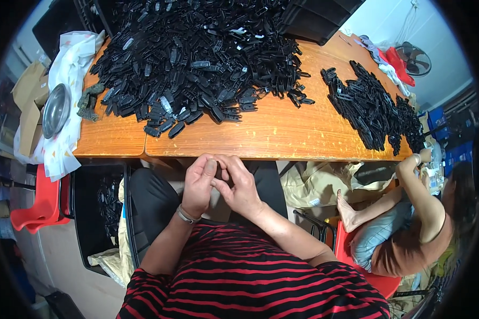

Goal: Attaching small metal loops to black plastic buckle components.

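Just in front of the table's near edge, my left hand [198, 183] and my right hand [239, 186] meet with fingers curled and thumbs close together. Between them shows a small dark piece [219, 171], mostly covered by the fingers, so its shape is hard to make out. Both hands appear closed on it. Beyond them, a big heap of black plastic clip-like parts [197, 64] spreads over the wooden table [213, 141]. A few loose parts lie at the heap's near edge, closest to my hands.
Smaller piles of black parts [362, 106] lie on the table's right. A metal bowl [57, 110] rests on white sheeting at left. Below stands a black bin [93, 212] beside a red chair [45, 204]. Another person [415, 228] sits at right. A black crate [322, 18] stands behind.
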{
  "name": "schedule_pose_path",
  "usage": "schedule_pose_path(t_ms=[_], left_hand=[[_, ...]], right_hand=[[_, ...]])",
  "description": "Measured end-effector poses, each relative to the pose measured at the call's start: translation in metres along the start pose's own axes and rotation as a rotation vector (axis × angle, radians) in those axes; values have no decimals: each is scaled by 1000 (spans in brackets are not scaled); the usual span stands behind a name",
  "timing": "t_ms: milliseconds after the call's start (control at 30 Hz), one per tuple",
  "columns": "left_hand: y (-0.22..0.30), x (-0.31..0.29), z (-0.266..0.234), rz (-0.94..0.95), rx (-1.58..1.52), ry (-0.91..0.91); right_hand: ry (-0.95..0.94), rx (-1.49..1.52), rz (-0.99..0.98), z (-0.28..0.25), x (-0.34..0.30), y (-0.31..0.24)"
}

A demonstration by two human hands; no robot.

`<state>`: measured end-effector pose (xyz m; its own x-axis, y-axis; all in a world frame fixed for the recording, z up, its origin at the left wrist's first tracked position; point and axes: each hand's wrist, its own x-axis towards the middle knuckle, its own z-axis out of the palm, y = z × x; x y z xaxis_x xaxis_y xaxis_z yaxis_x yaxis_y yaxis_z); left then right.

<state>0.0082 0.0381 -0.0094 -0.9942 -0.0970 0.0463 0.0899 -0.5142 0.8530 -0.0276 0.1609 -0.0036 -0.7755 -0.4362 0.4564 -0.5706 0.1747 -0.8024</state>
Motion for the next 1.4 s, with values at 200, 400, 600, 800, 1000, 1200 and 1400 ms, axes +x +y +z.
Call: schedule_pose_path(t_ms=[200,400,600,800,1000,1200,1400], left_hand=[[15,-5,-6,49,56,106],[68,-44,-91,187,631,718],[121,-168,-245,-32,1882,979],[106,-162,-233,106,1941,1035],[90,-24,-87,708,1538,358],[47,73,-29,689,1570,27],[39,112,-27,674,1777,-75]], right_hand=[[-19,63,46,14,5,-5],[-160,-214,-63,-44,40,36],[145,-771,181,-148,107,102],[42,-981,205,-150,134,127],[-45,-828,210,-134,130,116],[45,-773,80,-101,106,87],[-13,-709,-73,-100,91,78]])
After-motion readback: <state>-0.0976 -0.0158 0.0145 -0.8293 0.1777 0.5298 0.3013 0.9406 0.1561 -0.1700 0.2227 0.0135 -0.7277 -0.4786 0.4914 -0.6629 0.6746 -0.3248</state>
